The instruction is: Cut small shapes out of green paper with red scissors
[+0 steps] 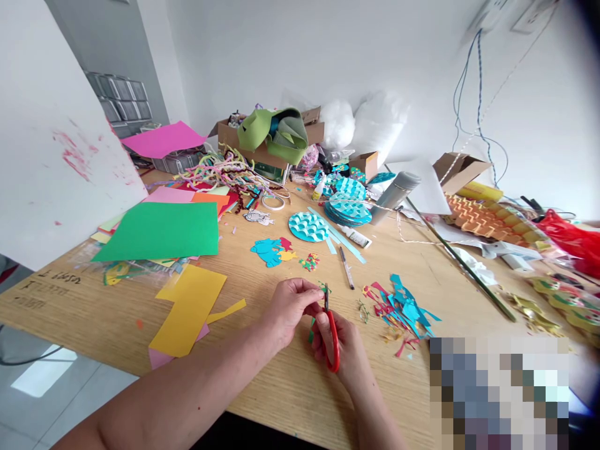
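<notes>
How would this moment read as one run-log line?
left hand: pinching green paper piece | right hand: holding red-handled scissors | nearby: blue paper fish, pen, paper offcuts

We see bright, soft light on the tabletop [281,394] and glare on the floor [94,390] at near left. We find the far right corner darkened, and coarse pixelation at near right.

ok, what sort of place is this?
Looks like a craft workspace; whether a classroom, workshop or home, I can't tell. Giveaways: scissors in use, a blue paper fish, and a heap of paper scraps on the table.
</notes>
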A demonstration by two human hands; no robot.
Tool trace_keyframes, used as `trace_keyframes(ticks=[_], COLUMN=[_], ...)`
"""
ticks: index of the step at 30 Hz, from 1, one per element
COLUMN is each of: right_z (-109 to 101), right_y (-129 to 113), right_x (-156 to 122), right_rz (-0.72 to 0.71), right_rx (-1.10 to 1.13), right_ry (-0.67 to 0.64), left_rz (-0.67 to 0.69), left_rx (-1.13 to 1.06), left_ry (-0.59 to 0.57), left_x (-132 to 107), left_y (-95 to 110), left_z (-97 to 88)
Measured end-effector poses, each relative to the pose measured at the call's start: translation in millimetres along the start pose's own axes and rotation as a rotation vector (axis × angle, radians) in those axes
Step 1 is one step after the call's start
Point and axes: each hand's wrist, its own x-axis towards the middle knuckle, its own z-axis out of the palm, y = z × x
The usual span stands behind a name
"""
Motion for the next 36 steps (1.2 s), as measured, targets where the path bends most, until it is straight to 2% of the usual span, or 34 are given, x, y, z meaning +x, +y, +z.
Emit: trace_keyframes(ticks=[12,27,36], right_z=[0.6,-1.4,-4.5], right_y=[0.0,-1.6,-0.5], right_x=[-0.9,-0.7,0.3], right_rz=[-0.010,0.057,0.045], right_rx=[0.007,0.015,-0.029], right_ry=[-0.002,-0.030,-0.031], left_rz=[-0.008,0.042,0.041], left_rx=[0.003,0.139,0.153], left_ry=[0.022,0.013,0.017], left_x=[1.8,6.0,6.3], left_y=[1.5,0.4,2.2], left_z=[-0.9,-4.6,-4.9])
